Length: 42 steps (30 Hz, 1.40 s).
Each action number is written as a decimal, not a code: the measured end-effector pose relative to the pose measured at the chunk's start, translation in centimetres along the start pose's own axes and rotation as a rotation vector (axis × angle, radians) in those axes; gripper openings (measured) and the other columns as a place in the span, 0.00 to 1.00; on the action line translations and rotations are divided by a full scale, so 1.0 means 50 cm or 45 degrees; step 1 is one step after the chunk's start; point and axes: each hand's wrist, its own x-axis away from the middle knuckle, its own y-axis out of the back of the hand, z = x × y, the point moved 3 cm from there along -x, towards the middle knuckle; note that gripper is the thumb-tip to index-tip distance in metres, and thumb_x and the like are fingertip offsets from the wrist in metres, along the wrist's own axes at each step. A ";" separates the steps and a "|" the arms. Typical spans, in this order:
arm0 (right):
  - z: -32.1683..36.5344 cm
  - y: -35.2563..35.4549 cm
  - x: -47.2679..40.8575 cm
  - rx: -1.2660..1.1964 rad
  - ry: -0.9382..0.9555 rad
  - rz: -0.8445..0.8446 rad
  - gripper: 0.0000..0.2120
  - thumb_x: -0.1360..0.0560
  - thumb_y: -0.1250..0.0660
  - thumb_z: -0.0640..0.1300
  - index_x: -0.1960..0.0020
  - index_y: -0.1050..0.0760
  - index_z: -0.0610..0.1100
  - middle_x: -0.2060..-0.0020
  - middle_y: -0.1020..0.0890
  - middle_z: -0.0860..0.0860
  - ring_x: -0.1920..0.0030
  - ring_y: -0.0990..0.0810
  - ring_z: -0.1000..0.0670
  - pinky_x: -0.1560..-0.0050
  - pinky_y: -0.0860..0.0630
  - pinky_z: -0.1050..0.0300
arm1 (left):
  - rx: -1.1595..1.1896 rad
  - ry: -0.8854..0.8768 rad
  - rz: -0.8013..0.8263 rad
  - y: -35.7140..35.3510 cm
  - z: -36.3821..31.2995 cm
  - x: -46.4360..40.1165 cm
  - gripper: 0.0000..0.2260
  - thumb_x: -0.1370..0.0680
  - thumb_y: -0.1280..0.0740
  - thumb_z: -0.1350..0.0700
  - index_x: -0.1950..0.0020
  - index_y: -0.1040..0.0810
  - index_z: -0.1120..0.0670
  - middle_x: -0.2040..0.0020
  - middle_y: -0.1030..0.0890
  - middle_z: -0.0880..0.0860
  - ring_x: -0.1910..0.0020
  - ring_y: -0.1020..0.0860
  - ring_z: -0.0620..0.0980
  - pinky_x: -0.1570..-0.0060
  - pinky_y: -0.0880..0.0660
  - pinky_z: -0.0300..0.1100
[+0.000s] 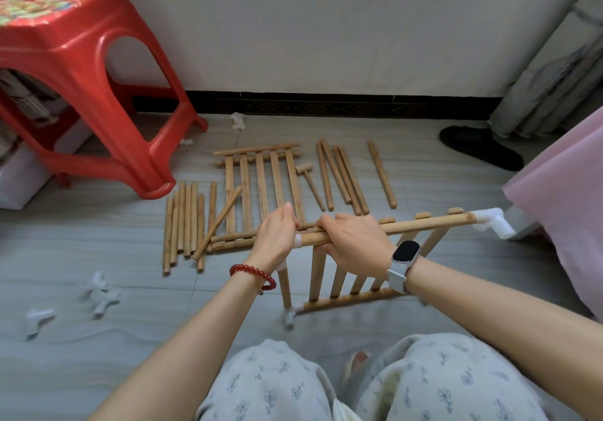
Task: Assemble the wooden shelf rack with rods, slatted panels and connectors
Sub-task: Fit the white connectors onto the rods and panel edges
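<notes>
A slatted wooden panel stands upright on the floor in front of my knees. My right hand grips its top rail near the left end. My left hand is closed around the white connector at that end, above a short vertical rod. Another white connector caps the rail's right end, and one sits at the bottom left corner. A second slatted panel lies flat on the floor behind.
Loose rods lie in a bundle to the left and spread to the right, with a small wooden mallet between. Spare white connectors are scattered at left. A red plastic stool stands at the back left, a black slipper at right.
</notes>
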 end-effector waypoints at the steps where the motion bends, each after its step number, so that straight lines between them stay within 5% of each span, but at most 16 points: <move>1: -0.001 -0.002 0.001 0.008 -0.003 -0.005 0.13 0.22 0.44 0.55 0.43 0.33 0.47 0.61 0.27 0.52 0.66 0.33 0.52 0.66 0.36 0.56 | 0.025 -0.006 -0.004 -0.003 0.000 -0.003 0.20 0.17 0.54 0.50 0.63 0.31 0.53 0.63 0.28 0.51 0.63 0.31 0.46 0.64 0.34 0.40; 9: -0.015 0.011 -0.060 0.006 0.032 -0.002 0.08 0.20 0.43 0.47 0.43 0.33 0.46 0.61 0.28 0.51 0.60 0.30 0.49 0.65 0.38 0.56 | -0.006 -0.013 -0.107 0.012 -0.007 -0.055 0.17 0.17 0.53 0.47 0.59 0.32 0.51 0.62 0.29 0.49 0.62 0.30 0.45 0.61 0.34 0.42; 13: -0.035 0.007 -0.076 -0.079 0.010 -0.037 0.09 0.20 0.42 0.50 0.43 0.33 0.48 0.54 0.25 0.53 0.54 0.30 0.50 0.64 0.38 0.57 | -0.020 -0.098 -0.251 0.024 -0.009 -0.075 0.17 0.17 0.50 0.48 0.62 0.32 0.52 0.67 0.30 0.50 0.68 0.31 0.48 0.67 0.33 0.41; 16: -0.067 0.007 -0.090 -0.222 -0.130 -0.144 0.11 0.23 0.39 0.55 0.45 0.33 0.50 0.55 0.29 0.56 0.56 0.32 0.54 0.64 0.38 0.60 | -0.134 -0.242 -0.112 0.034 -0.011 -0.100 0.14 0.18 0.47 0.50 0.58 0.27 0.53 0.66 0.28 0.49 0.69 0.31 0.44 0.69 0.35 0.35; 19: -0.104 0.005 -0.123 -0.236 -0.145 -0.200 0.13 0.23 0.39 0.58 0.45 0.31 0.50 0.53 0.27 0.56 0.53 0.28 0.54 0.64 0.37 0.62 | -0.177 -0.346 0.083 0.020 -0.004 -0.134 0.08 0.20 0.41 0.50 0.47 0.26 0.52 0.56 0.27 0.45 0.58 0.29 0.39 0.62 0.35 0.29; 24: -0.182 -0.031 -0.185 -0.058 -0.080 -0.187 0.16 0.20 0.48 0.54 0.37 0.32 0.49 0.48 0.25 0.52 0.50 0.25 0.49 0.56 0.33 0.58 | -0.271 -0.359 0.114 -0.001 0.031 -0.236 0.08 0.19 0.43 0.53 0.42 0.27 0.49 0.53 0.32 0.48 0.59 0.31 0.40 0.62 0.36 0.27; 28: -0.222 -0.117 -0.242 -0.056 -0.017 -0.053 0.24 0.21 0.46 0.39 0.26 0.43 0.45 0.34 0.31 0.50 0.33 0.33 0.48 0.31 0.43 0.52 | -0.405 -0.232 0.191 -0.010 0.097 -0.348 0.10 0.19 0.42 0.55 0.41 0.24 0.50 0.54 0.31 0.49 0.58 0.30 0.44 0.59 0.35 0.32; 32: -0.249 -0.203 -0.305 -0.407 -0.115 0.036 0.17 0.21 0.47 0.38 0.34 0.32 0.45 0.42 0.24 0.49 0.41 0.28 0.46 0.44 0.33 0.56 | -0.600 -0.155 0.309 -0.016 0.204 -0.416 0.11 0.19 0.42 0.59 0.44 0.22 0.52 0.51 0.26 0.50 0.52 0.28 0.46 0.50 0.35 0.36; 37: -0.291 -0.316 -0.351 -0.549 -0.214 0.274 0.18 0.20 0.48 0.39 0.32 0.32 0.43 0.38 0.24 0.45 0.38 0.26 0.44 0.42 0.28 0.50 | -0.876 -0.037 0.223 -0.072 0.300 -0.439 0.12 0.19 0.45 0.57 0.48 0.21 0.54 0.50 0.22 0.52 0.49 0.24 0.52 0.55 0.31 0.41; 39: -0.313 -0.339 -0.356 -0.591 -0.257 0.169 0.18 0.21 0.47 0.39 0.33 0.31 0.43 0.39 0.23 0.46 0.39 0.26 0.45 0.43 0.27 0.51 | -1.063 -0.087 0.124 -0.105 0.310 -0.439 0.11 0.20 0.44 0.55 0.49 0.22 0.51 0.50 0.21 0.50 0.47 0.24 0.53 0.54 0.33 0.43; 42: -0.378 -0.333 -0.348 -0.639 -0.454 -0.283 0.15 0.22 0.44 0.36 0.38 0.26 0.40 0.46 0.21 0.45 0.43 0.25 0.45 0.47 0.28 0.51 | -1.024 -0.232 0.012 -0.159 0.292 -0.446 0.11 0.21 0.41 0.54 0.44 0.22 0.52 0.47 0.21 0.51 0.43 0.26 0.53 0.45 0.38 0.46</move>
